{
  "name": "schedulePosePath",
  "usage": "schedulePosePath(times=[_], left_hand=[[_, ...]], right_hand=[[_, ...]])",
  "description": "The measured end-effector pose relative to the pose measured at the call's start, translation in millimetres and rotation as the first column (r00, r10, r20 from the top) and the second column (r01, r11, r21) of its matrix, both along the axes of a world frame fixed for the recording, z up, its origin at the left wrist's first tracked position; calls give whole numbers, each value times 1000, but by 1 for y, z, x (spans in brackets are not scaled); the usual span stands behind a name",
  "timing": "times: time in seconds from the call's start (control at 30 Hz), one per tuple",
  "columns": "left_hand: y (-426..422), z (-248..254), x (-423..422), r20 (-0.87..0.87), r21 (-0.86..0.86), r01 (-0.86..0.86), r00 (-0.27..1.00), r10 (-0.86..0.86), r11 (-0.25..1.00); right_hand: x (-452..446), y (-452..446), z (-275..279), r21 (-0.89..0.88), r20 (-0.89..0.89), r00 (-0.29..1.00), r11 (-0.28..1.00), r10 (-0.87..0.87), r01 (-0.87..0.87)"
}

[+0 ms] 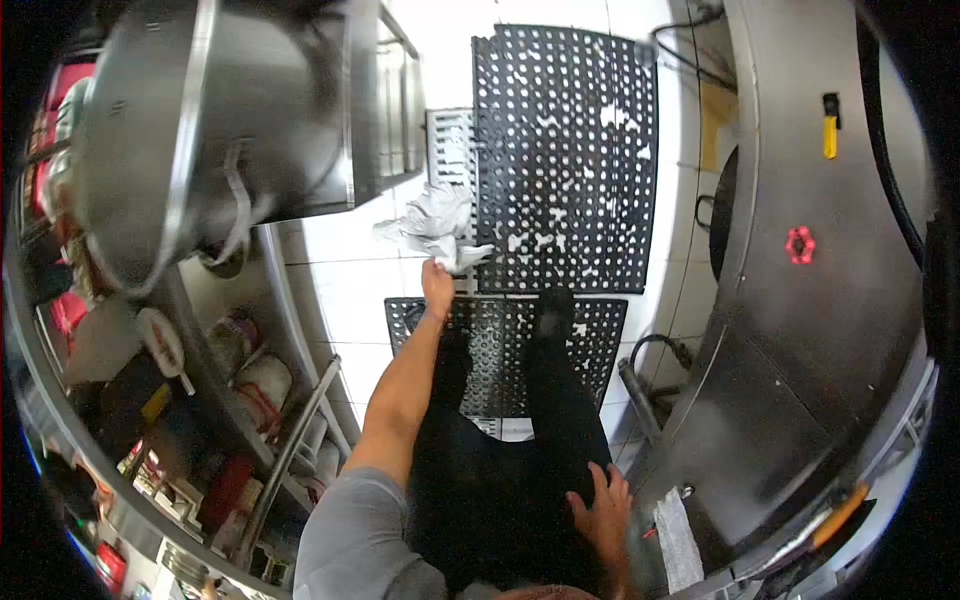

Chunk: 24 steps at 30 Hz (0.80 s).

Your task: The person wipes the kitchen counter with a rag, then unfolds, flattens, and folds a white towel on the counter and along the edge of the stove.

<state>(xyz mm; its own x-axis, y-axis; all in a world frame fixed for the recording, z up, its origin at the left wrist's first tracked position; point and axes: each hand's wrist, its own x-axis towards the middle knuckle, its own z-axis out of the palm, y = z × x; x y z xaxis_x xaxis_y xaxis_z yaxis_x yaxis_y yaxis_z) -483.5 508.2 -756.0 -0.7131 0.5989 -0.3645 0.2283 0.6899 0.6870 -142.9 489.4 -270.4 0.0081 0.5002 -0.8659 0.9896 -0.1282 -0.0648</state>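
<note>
My left hand [437,288] reaches forward and down, its fingers closed on the near edge of a crumpled white cloth [432,222]. The cloth hangs or lies over the white tiles, a floor grate [450,135] and the left edge of a black perforated rubber mat [565,160]; whether it touches the floor I cannot tell. Near my right thigh is my right hand [603,510], empty, with its fingers spread. A pale folded cloth [679,540] is to the right of that hand, on the edge of the steel equipment.
A large steel basin [270,100] stands at upper left, above shelves [285,450] with various goods. Along the right runs steel equipment [790,330] with a red knob [799,245] and a yellow-handled valve [830,135]. A second black mat [500,370] lies under my feet.
</note>
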Motion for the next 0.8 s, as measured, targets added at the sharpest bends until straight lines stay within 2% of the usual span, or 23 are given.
schedulePosePath(times=[0.07,0.17,0.23,0.27,0.3,0.37,0.43,0.47,0.5,0.57,0.63,0.67,0.73,0.77,0.8], left_hand=[[-2,72,-26,35,25,6,999,-7,1000],[17,229,-52,252,143,-48,968,10,989],[9,309,-63,244,199,101,958,-149,975],[16,375,-65,420,232,64,893,-160,971],[11,412,-66,495,222,111,843,-210,969],[3,476,-69,625,227,209,718,-307,951],[11,591,-65,560,377,304,678,-476,875],[9,626,-67,428,465,361,708,-562,809],[7,651,-67,413,547,288,724,-552,786],[1,720,-77,334,577,274,781,-528,770],[-9,796,-89,304,561,278,807,-506,780],[-19,806,-93,138,450,430,833,-536,783],[-33,832,-92,84,402,463,841,-535,790],[-38,842,-87,58,376,479,842,-536,793],[-45,822,-81,-99,448,509,846,-524,736]], right_hand=[[12,5,-7,0,-81,990,994,112,-113],[-30,65,2,-13,-288,929,969,232,-247],[-86,105,13,385,-514,787,912,340,-142],[-122,129,32,450,-583,718,887,380,-104],[-156,147,53,505,-641,644,861,419,-58],[-213,167,97,443,-802,448,897,394,4],[-251,173,138,571,-750,316,810,581,-136],[-258,172,159,576,-660,353,749,663,-328],[-263,170,176,469,-783,289,828,551,-308],[-267,172,224,299,-824,328,847,462,-440],[-260,154,262,454,-844,191,857,501,-244],[-262,145,283,462,-873,100,874,478,-152],[-261,126,326,431,-898,-85,902,432,34],[-258,117,340,360,-933,-4,933,360,18],[-252,108,352,282,-957,79,959,280,11]])
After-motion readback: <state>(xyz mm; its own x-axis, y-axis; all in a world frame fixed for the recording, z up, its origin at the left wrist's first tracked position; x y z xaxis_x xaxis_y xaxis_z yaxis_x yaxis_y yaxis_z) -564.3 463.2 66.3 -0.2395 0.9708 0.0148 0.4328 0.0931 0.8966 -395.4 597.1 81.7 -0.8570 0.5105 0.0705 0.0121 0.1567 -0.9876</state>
